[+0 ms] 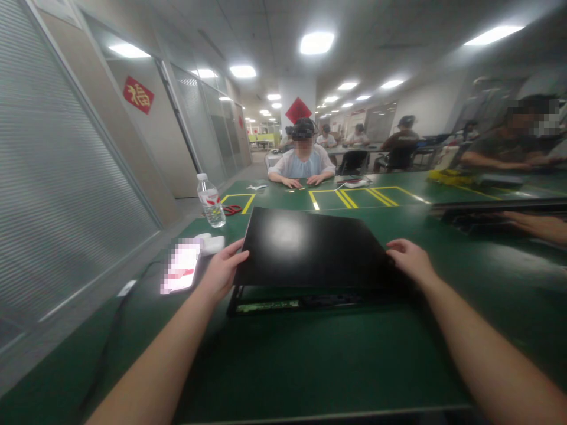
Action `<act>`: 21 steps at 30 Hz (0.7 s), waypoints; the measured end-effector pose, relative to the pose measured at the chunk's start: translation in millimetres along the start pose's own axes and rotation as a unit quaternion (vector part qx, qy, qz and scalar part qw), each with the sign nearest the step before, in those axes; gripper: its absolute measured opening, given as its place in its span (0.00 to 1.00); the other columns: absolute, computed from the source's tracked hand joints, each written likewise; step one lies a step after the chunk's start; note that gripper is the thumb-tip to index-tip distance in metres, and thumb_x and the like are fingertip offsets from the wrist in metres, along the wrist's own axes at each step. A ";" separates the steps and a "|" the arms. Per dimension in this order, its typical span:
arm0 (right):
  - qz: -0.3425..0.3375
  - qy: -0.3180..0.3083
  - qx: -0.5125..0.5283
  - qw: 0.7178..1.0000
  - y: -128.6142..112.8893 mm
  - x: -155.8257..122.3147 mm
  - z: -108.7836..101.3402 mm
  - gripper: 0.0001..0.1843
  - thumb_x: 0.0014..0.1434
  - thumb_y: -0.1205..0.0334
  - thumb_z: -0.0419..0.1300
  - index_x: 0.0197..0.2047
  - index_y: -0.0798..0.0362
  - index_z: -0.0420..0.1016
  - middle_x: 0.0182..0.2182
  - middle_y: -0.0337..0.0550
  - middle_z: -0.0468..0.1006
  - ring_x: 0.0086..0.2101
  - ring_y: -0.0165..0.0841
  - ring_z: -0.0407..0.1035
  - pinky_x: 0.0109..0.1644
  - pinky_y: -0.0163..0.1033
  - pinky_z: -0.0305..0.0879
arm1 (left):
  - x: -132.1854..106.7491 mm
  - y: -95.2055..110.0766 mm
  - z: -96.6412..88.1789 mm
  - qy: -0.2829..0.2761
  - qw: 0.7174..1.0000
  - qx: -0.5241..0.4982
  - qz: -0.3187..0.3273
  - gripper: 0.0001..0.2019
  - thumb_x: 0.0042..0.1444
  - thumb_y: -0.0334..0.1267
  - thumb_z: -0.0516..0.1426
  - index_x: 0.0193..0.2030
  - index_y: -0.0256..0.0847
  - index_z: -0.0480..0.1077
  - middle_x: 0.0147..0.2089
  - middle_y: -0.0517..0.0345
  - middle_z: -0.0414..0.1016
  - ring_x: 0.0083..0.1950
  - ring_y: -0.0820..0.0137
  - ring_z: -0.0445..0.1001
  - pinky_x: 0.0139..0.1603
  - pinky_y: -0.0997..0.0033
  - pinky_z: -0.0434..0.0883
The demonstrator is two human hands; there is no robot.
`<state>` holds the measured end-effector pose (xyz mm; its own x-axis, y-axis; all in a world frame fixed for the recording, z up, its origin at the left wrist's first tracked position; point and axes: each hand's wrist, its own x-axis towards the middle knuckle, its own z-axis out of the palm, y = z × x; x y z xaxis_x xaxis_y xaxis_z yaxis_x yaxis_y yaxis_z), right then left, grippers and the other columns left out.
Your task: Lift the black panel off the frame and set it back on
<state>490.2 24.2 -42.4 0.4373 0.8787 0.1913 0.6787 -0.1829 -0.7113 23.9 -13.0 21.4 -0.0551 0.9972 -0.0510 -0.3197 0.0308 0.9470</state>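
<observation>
A black, glossy flat screen panel (310,248) is held tilted over the green table, a ceiling lamp mirrored in it. My left hand (224,268) grips its left edge, thumb on top and the fingers partly hidden behind. At the right edge, my right hand (410,260) pinches the panel between thumb and bent fingers. Under the panel's near edge lies a dark frame (328,300) with a green strip showing inside it. The rest of that frame is hidden by the panel.
On the left stand a water bottle (211,200), a lit phone (181,267), a white case (213,244) and red-handled scissors (232,209). Yellow tape (349,198) marks the far table (500,236). A person (303,159) sits opposite; another person's hand (535,226) is at right.
</observation>
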 end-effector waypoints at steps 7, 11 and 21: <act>0.006 -0.010 -0.015 1.000 -2.6 4.1 -2.3 0.11 0.55 0.59 0.59 0.33 0.51 0.84 0.37 0.49 0.85 0.40 0.44 0.78 0.43 0.42 0.70 | -3.8 0.8 1.8 -0.017 0.999 0.000 0.032 0.36 0.37 0.32 0.72 0.58 0.38 0.78 0.51 0.47 0.84 0.58 0.48 0.78 0.54 0.56 0.79; 0.027 -0.031 0.031 0.999 -7.7 2.0 -5.5 0.09 0.54 0.58 0.62 0.29 0.50 0.83 0.35 0.49 0.85 0.40 0.44 0.78 0.43 0.42 0.71 | -4.6 1.4 2.8 -0.020 0.999 0.004 0.043 0.37 0.36 0.34 0.73 0.59 0.39 0.77 0.52 0.47 0.84 0.59 0.48 0.77 0.55 0.56 0.78; 0.033 0.034 0.192 0.980 -11.0 2.1 -10.8 0.08 0.45 0.60 0.67 0.30 0.52 0.84 0.36 0.48 0.85 0.45 0.47 0.77 0.53 0.49 0.70 | 1.6 6.1 -6.4 0.016 0.998 0.011 0.059 0.30 0.42 0.35 0.69 0.57 0.41 0.79 0.52 0.51 0.84 0.55 0.52 0.80 0.51 0.64 0.78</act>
<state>490.1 23.3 -26.9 0.5199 0.8370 0.1706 0.3814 -0.0487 -0.9231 15.8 -11.6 25.1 -0.1219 0.9912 0.0509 -0.2883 -0.0844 0.9538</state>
